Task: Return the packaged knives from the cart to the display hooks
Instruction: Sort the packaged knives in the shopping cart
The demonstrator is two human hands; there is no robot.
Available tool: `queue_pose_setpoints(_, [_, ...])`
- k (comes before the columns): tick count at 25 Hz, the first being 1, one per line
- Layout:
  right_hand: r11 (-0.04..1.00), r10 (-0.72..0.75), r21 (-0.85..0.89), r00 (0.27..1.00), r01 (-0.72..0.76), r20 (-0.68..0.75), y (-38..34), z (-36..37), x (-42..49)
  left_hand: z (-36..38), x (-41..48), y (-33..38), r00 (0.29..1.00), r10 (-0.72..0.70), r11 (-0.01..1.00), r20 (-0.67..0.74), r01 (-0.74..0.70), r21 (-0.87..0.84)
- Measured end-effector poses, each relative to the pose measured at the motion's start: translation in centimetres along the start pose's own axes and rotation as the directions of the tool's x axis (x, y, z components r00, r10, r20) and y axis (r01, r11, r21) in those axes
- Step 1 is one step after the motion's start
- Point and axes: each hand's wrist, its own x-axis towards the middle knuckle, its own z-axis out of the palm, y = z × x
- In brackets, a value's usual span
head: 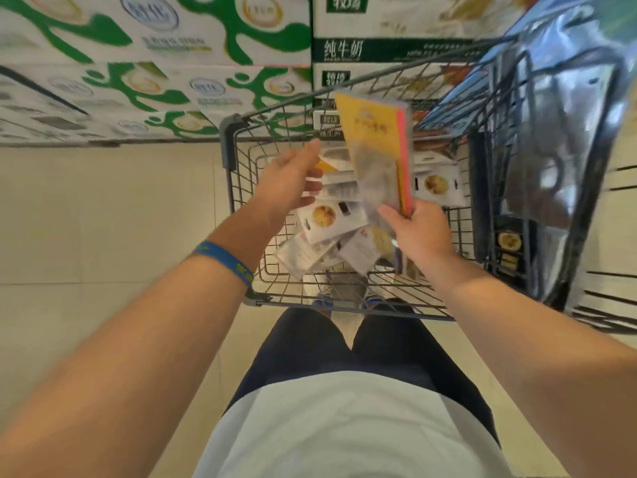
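A wire shopping cart (pixel 241 167) stands in front of me with several packaged knives (pixel 324 219) on white cards lying in its basket. My right hand (pixel 418 229) grips the lower end of a stack of yellow-carded knife packages (pixel 379 150), held upright above the basket. Over the cart's left half my left hand (pixel 289 177) hovers with fingers loosely spread, holding nothing, just left of the held stack. No display hooks are in view.
Stacked milk cartons (pixel 155 63) in green and white fill the far side beyond the cart. A dark shiny bag (pixel 551 150) hangs along the cart's right side. Beige tiled floor (pixel 103 219) lies to the left. My legs stand against the cart's near edge.
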Motion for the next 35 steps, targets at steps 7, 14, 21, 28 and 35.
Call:
queue_pose_setpoints(7, [0.886,-0.159,0.435,0.986,0.160,-0.038,-9.8,-4.9,-1.7,0.4,-4.9,3.5,0.985,0.127,0.985,0.118,-0.139,0.106])
queue_pose_setpoints(14, [0.693,-0.256,0.647,0.948,0.318,-0.191,-18.9,-14.8,-2.5,0.0,-9.4,13.0,0.890,0.454,0.852,0.039,-0.446,0.275])
queue_pose_setpoints(21, [0.553,-0.276,0.725,0.911,0.410,-0.305,-22.6,-21.3,-4.9,4.7,-15.4,18.2,0.729,0.674,0.737,0.121,-0.674,-0.049])
queue_pose_setpoints(28, [0.679,-0.322,0.547,0.868,0.490,-0.379,-19.2,-26.2,-7.4,11.8,-19.8,18.7,0.708,0.706,0.701,0.022,-0.693,-0.169])
queue_pose_setpoints(35, [0.670,-0.161,0.566,0.839,0.480,-0.520,-12.0,-32.5,-8.8,16.9,-20.7,17.8,0.782,0.595,0.768,0.186,-0.622,0.156])
